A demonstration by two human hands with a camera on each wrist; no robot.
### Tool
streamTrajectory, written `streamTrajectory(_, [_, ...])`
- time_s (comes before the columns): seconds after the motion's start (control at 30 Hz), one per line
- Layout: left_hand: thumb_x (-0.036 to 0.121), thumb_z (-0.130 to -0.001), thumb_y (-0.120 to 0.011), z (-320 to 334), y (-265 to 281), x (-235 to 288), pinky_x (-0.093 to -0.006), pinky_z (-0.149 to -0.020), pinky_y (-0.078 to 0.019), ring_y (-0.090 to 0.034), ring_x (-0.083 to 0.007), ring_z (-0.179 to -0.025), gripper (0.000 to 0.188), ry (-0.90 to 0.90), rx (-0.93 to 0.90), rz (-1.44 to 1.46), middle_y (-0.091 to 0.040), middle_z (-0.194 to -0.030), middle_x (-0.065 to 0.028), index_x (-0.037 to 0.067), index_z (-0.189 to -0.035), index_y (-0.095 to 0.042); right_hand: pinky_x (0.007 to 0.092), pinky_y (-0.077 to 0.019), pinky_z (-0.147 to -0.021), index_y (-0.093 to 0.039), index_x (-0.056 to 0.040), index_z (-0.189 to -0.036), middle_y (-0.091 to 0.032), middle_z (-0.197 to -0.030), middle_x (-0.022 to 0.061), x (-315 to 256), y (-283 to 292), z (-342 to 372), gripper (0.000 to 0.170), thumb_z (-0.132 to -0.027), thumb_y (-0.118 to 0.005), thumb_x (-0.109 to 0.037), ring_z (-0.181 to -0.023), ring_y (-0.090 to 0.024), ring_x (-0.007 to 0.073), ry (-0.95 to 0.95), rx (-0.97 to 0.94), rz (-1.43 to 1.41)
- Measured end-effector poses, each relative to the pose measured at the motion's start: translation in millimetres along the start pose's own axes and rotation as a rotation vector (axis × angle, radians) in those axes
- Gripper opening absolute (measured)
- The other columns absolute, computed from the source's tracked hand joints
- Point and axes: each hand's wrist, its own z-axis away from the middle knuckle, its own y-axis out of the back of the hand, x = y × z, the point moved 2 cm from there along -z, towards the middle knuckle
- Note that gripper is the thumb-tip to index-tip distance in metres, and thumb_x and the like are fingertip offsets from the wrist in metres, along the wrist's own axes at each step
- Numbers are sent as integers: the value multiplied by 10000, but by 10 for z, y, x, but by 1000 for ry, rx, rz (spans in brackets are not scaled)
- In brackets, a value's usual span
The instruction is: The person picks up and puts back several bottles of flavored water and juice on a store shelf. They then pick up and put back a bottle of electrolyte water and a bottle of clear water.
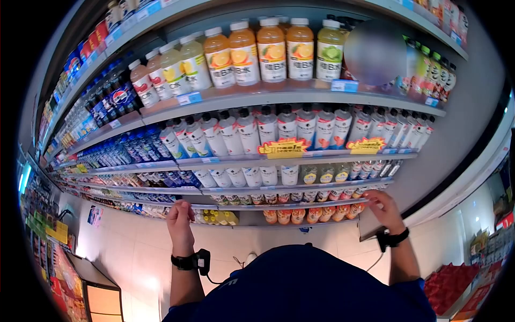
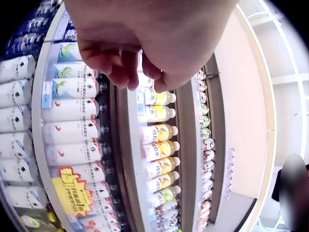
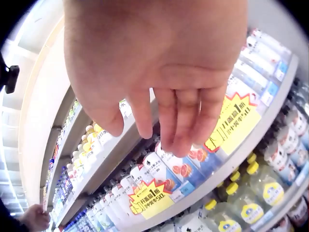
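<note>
Head view: person in dark-blue top (image 1: 300,284) faces shelf unit (image 1: 268,97) stocked w/ btld drinks. L hand (image 1: 179,221) is up at near left, R hand (image 1: 385,209) up at near right; well apart, both in front of lower shelves. L grip: fingers loosely bent, free of any btl; can't tell if thumb & fingertips touch. R grip: fingers relaxed, fairly straight, thumb apart from them, also free of btls.

In head view, L hand shows just left of yellow items (image 1: 217,217) on btm shelf, too small to ID. R hand shows just beyond right end of orange-label btls (image 1: 298,216), same low level. R wrist view has that hand in front of white btls w/ dark caps (image 3: 159,166), yellow promo signs (image 3: 153,198) along their shelf edge, lemon-label btls (image 3: 251,212) w/ yellow caps one shelf below.

Higher up, far side: orange-drink btls (image 1: 271,53) w/ white caps, upright in a row; dark Pepsi-logo btls (image 1: 120,96) to their left. Each wrist wears a black strap (image 1: 185,262) w/ small device. Pale tiled floor (image 1: 126,236) at near left.
</note>
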Motion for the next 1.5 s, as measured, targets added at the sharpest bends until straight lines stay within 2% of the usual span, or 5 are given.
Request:
streamTrajectory(0.3, [157,-1012,-523,-489,752,-79,-217,-619,-440,-541,-76,-699,120,156,-139,-7,-643,-913,-33,63,-1013,-596,249,-479,-810,-589,-16,-1216,-643,-1013,28,-626,437,-866,291,-925,-595,-12,-914,-589,100,7,234,-18])
streamTrajectory(0.63, [101,-982,-543,-1483,1667,29,-230,-644,-436,-537,-90,-739,84,114,-284,-21,-614,-966,-38,33,-971,-591,313,-441,-998,-530,-3,-1315,-582,-1299,89,-2980,-1533,-2429,385,-937,-592,-39,-1186,-559,179,279,-59,-159])
streamTrajectory(0.87, [112,-956,-595,-1675,2214,-110,-257,-586,-347,-458,-88,-618,379,22,-233,-186,-528,-643,-4,35,-593,-517,384,-451,-1002,-576,-36,-1270,-608,-1256,182,-3949,-2296,-3706,459,-893,-691,-272,-1157,-588,324,668,109,356])
streamTrajectory(1.23, [156,-1007,-518,-1594,2565,-213,-248,-643,-402,-511,-102,-668,306,236,-295,-22,-581,-712,-29,30,-732,-567,601,-297,-1054,-652,-78,-1215,-684,-1110,185,-4520,-2601,-4761,482,-945,-522,-455,-1113,-606,352,612,210,845])
streamTrajectory(1.5, [82,-992,-496,-1960,2232,27,-252,-650,-424,-522,-106,-688,204,196,-507,29,-571,-754,-25,31,-801,-548,407,-473,-782,-662,-44,-1005,-618,-933,158,-4589,-2692,-4576,402,-900,-640,-432,-903,-606,341,777,256,781])
